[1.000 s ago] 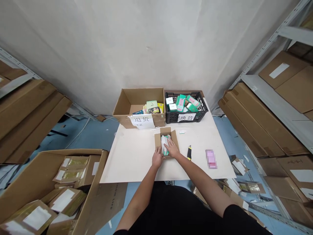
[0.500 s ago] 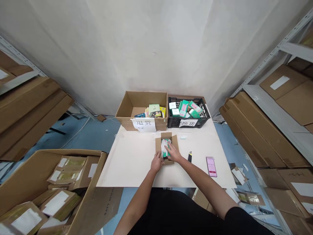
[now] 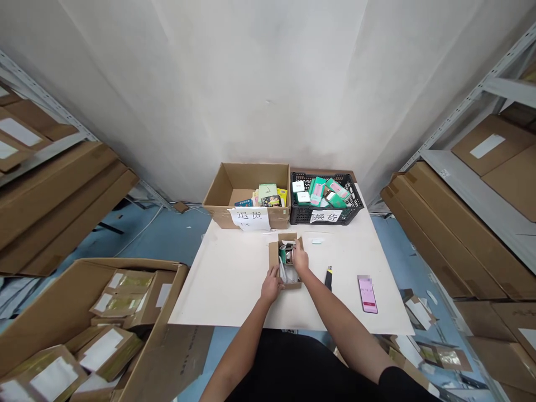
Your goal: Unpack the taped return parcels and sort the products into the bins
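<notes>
A small open cardboard box (image 3: 273, 254) stands on the white table, its flaps spread. Inside it a green and white packet (image 3: 283, 254) is tilted up, and crumpled clear wrapping (image 3: 288, 273) shows in the near part. My left hand (image 3: 272, 285) grips the box at its near left corner. My right hand (image 3: 300, 258) reaches over the right side with its fingers curled around the packet; some fingertips are hidden. A black and yellow utility knife (image 3: 329, 279) lies to the right of that forearm.
At the back of the table (image 3: 218, 279) stand a large carton (image 3: 218, 215) holding books and a black crate (image 3: 354, 211) of green boxes. A phone (image 3: 367, 294) lies at right. A big carton (image 3: 170, 298) of parcels is at left; loaded shelves flank both sides.
My right hand has moved from the packet's top to the box's right side, and the packet has tipped up, uncovering the wrapping. My left hand stays at the near left corner.
</notes>
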Motion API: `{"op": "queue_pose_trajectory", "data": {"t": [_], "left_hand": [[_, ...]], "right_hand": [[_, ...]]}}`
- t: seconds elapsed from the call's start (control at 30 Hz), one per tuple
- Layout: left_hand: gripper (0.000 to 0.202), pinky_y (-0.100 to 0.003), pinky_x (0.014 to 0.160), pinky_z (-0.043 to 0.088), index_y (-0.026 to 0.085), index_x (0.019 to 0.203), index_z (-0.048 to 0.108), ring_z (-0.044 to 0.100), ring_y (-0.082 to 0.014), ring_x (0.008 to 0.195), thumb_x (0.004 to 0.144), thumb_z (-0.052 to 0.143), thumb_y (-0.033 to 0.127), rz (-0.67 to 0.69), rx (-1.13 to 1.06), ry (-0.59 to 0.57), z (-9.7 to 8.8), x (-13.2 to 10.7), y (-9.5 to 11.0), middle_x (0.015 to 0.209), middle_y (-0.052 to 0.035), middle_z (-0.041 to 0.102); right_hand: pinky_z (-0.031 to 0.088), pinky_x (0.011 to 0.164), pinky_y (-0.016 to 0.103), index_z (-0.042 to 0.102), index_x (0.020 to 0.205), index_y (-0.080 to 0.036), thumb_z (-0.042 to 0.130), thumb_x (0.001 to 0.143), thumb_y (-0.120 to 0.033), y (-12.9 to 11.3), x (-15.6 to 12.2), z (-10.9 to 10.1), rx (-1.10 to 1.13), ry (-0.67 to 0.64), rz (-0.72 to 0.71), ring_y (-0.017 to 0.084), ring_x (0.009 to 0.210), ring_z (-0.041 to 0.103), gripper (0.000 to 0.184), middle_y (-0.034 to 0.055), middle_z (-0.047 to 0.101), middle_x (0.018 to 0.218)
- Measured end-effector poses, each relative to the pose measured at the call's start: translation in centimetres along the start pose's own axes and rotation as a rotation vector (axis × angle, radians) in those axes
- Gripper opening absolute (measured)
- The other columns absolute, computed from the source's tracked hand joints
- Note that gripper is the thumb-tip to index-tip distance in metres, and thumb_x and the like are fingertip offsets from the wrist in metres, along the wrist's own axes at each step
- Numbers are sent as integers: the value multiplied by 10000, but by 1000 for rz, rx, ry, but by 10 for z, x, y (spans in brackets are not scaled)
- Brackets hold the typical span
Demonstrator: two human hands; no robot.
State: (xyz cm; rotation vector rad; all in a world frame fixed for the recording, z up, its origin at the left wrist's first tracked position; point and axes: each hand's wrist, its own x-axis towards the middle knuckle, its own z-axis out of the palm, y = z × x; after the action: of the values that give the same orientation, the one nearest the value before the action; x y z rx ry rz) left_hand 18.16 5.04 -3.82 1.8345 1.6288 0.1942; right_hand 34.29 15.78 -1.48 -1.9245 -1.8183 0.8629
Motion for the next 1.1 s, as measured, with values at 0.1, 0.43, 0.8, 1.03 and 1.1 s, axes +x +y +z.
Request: {"op": "queue_pose_trajectory", "data": {"t": [0.1,0.43,0.8,1.03,1.1], "left_hand": [[69,-448,1301,264,200,862,784,200,-304,1613,796,770,190,0,-3,2,2,0,-2,1726,-46,309],[99,-434,1278,307,193,889,805,227,-311,1608,827,728,202,4,117,11,4,3,1,1729,-51,311],[218,-491,1195,407,220,1016,800,244,-364,1585,833,684,195,-7,307,115,-2,-1,-14,1699,-45,365],[257,-462,1177,409,204,1058,790,232,-370,1580,824,688,179,-30,314,117,-30,-5,-30,1688,-63,379],[214,-452,1187,395,191,1020,794,239,-370,1579,846,669,191,-63,326,123,-37,-9,-41,1679,-78,391]], "right_hand": [[441,1033,335,558,1480,-265,448,953,-110,-1,-3,3,-79,-29,-62,279,1236,617,560,108,651,1371],[407,1099,414,518,1481,-189,652,932,-352,-21,-22,2,-205,-116,-64,349,1367,499,589,184,371,1614],[487,991,364,592,1403,-303,678,889,-253,-60,-49,-44,-193,-4,-296,286,1249,570,523,94,475,1542],[520,948,358,594,1387,-292,680,839,-258,-87,-75,-93,-3,127,-409,247,1093,632,556,75,537,1464],[525,918,345,571,1406,-291,675,834,-274,-83,-74,-111,36,168,-407,238,1074,638,582,70,547,1441]]}}
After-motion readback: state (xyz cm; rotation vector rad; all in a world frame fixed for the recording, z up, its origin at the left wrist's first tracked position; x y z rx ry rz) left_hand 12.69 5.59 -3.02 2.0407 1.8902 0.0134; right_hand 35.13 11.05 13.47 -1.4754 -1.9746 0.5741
